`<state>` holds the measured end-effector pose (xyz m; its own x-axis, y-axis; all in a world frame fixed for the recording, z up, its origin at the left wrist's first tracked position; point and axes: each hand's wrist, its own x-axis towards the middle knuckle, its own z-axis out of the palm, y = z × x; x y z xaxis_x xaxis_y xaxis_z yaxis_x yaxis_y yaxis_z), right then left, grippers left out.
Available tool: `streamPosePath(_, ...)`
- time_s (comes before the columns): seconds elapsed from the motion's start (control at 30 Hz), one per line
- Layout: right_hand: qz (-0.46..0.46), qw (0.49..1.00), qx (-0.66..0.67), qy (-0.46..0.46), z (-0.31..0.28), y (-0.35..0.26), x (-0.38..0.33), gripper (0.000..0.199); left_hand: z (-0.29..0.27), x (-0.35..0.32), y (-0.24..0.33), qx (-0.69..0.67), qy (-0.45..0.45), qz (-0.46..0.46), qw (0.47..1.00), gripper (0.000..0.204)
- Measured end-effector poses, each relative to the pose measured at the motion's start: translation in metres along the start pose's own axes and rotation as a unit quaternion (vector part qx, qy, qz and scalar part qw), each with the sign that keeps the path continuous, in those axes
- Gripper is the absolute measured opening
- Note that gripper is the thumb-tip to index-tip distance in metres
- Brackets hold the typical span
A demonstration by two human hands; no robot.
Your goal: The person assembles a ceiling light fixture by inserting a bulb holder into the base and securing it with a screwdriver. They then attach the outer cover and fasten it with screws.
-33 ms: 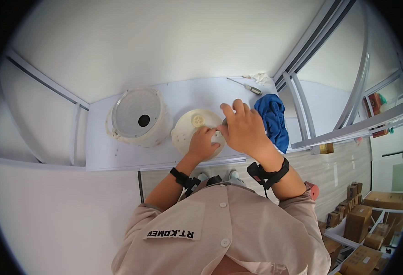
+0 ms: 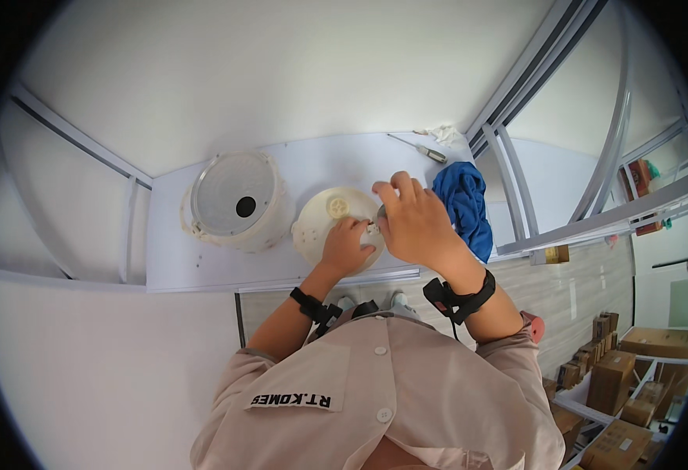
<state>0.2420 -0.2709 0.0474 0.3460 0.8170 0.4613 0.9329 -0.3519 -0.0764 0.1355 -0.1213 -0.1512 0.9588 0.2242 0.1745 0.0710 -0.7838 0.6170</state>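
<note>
A round cream-white plastic lid [image 2: 312,215] lies on the table, with a pale round spoked piece [image 2: 337,207] on its far part. My left hand [image 2: 348,247] rests over the lid's near part, thumb apart, its curled fingertips against a small white part [image 2: 373,229]. Just to the right, my right hand [image 2: 420,223] has its fingers bent around something greyish, mostly hidden and too small to make out. That hand hangs over the lid's right edge, close to the left fingertips.
A white round tub [image 2: 238,200] with a grey disc and black round spot stands at left on the white table [image 2: 167,235]. Behind my right hand lie a screwdriver [image 2: 430,153], a crumpled white scrap [image 2: 444,135] and a blue cloth [image 2: 465,204]. Cardboard boxes [image 2: 614,380] fill the right.
My right hand's fingers have shifted very slightly, a little to the left. The left hand and the lid stay where they were.
</note>
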Motion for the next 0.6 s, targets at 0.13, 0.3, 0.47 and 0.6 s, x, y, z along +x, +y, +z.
streamPosePath(0.13, 0.000, 1.000, 0.016, -0.027, 0.008, 0.001, -0.002, 0.032, -0.003, 0.000, 0.004, -0.008, -0.034, -0.024, 0.999, 0.065)
streamPosePath(0.3, 0.130, 0.961, -0.059, -0.237, -0.012, -0.013, 0.013, 0.037, -0.005, -0.002, 0.003, -0.004, -0.025, -0.025, 0.999, 0.065)
streamPosePath(0.47, -0.045, 0.998, 0.023, 0.025, 0.007, 0.002, -0.003, 0.039, 0.000, -0.001, 0.001, -0.026, -0.012, -0.024, 0.999, 0.064)
streamPosePath(0.6, 0.004, 0.999, -0.025, -0.031, 0.011, -0.006, -0.002, 0.041, 0.001, 0.001, 0.002, -0.022, -0.021, -0.032, 0.999, 0.064)
